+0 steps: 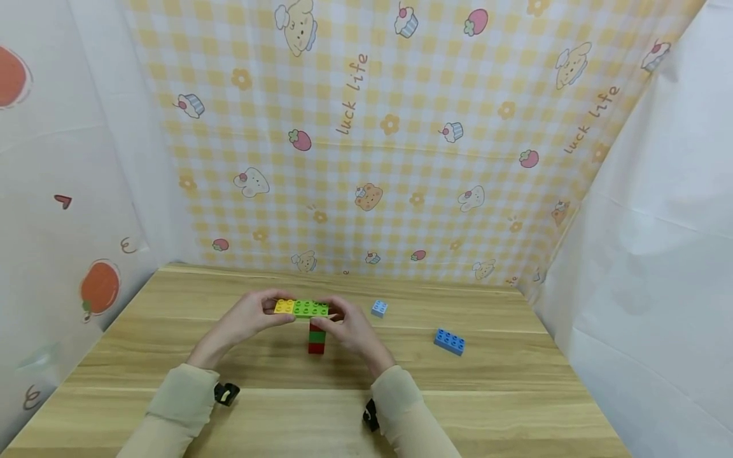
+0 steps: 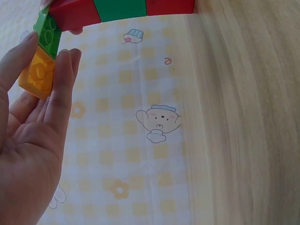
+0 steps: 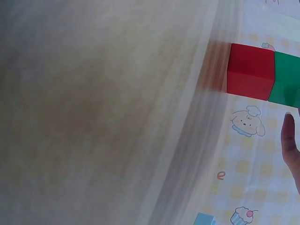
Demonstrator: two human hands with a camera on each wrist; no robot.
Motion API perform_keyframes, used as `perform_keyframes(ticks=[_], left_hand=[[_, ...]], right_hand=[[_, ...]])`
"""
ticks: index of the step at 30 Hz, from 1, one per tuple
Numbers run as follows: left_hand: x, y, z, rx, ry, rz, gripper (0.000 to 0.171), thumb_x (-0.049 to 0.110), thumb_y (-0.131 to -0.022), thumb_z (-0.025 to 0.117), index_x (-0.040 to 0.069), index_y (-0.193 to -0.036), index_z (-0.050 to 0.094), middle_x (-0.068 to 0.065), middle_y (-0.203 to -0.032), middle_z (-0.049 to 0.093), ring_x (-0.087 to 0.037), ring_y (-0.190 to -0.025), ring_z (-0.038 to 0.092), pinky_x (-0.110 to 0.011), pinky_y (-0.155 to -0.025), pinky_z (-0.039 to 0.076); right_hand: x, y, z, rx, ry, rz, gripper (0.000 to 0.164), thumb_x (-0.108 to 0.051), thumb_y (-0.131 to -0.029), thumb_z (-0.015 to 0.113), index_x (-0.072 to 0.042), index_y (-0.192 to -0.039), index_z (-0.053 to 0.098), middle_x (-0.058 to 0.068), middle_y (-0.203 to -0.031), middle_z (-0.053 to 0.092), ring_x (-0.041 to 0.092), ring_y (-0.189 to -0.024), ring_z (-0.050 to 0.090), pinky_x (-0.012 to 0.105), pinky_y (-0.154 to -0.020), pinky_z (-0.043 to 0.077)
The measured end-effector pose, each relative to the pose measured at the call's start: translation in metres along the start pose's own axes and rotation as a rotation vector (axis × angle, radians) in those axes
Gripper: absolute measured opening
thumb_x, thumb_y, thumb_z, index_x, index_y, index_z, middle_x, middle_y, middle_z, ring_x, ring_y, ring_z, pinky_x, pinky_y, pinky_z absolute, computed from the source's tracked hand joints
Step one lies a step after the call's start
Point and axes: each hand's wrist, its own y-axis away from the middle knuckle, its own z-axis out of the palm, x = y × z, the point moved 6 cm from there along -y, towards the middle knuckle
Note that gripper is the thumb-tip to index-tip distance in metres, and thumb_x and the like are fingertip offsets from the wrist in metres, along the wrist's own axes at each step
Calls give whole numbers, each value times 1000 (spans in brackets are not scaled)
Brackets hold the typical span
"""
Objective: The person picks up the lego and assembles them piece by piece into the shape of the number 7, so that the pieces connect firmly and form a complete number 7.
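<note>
- Using the red-green-red brick stack [image 1: 317, 338] as the middle of the dial in the head view: it stands upright on the table [image 1: 487, 401], flat-sided blocks, smooth plastic with a slight sheen.
- Lime brick [image 1: 309, 310] is a long rectangle with rounded studs, lying level right at the stack's 12. Can't tell if it's fully seated.
- Yellow brick [image 1: 284, 306] butts against the lime one's end, toward 11 o'clock: stubbier, squarish, same knobbly top.
- Left hand [image 1: 249, 318] is at about 10 and pinches the yellow brick, thumb on the near side, fingers behind.
- Right hand [image 1: 352, 324] is at about 2, pinching the lime brick's other end between thumb and fingers.
- Small light blue brick [image 1: 379, 309], squarish, sits loose at 2. Longer blue brick [image 1: 449, 342] lies slanted at 3, well apart.
- Tabletop's streaky wood grain; the backdrop [image 1: 401, 159] is soft-looking yellow check with faint creases.
</note>
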Motion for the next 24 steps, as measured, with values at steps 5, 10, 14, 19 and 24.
perform_keyframes(ticks=[5, 10, 14, 19, 24], left_hand=[[3, 0, 1, 3, 19, 2, 50, 23, -87, 76, -4, -125, 58, -13, -107, 68, -22, -94, 67, -28, -75, 54], [3, 0, 3, 10, 22, 6, 47, 19, -87, 76, -3, -125, 58, -12, -105, 68, -22, -93, 66, -28, -74, 54], [2, -1, 4, 15, -18, 3, 46, 23, -87, 76, -1, -123, 59, -10, -103, 67, -22, -89, 64, -29, -72, 53], [1, -1, 6, 24, -39, -15, 45, 27, -87, 76, 3, -122, 61, -8, -101, 66, -22, -86, 62, -37, -72, 53], [1, -2, 8, 18, -28, -29, 46, 29, -86, 76, 5, -123, 61, -7, -102, 66, -24, -87, 63, -47, -75, 53]], right_hand=[[0, 0, -1, 1, 1, -5, 35, -29, -93, 69, -23, -126, 63, -6, -107, 67, 16, -94, 63, 31, -79, 52], [0, 0, -1, 1, 4, -2, 35, -30, -93, 69, -23, -126, 63, -6, -107, 67, 17, -94, 62, 31, -79, 52], [0, -1, 0, 0, 5, -5, 34, -29, -93, 69, -23, -126, 63, -6, -107, 67, 15, -94, 62, 31, -79, 52], [-1, -1, 0, -4, 8, -9, 35, -30, -93, 69, -23, -127, 63, -6, -107, 67, 14, -93, 62, 31, -79, 52], [0, -1, -1, -3, 11, -8, 35, -30, -93, 68, -23, -127, 63, -6, -106, 67, 16, -94, 62, 31, -80, 52]])
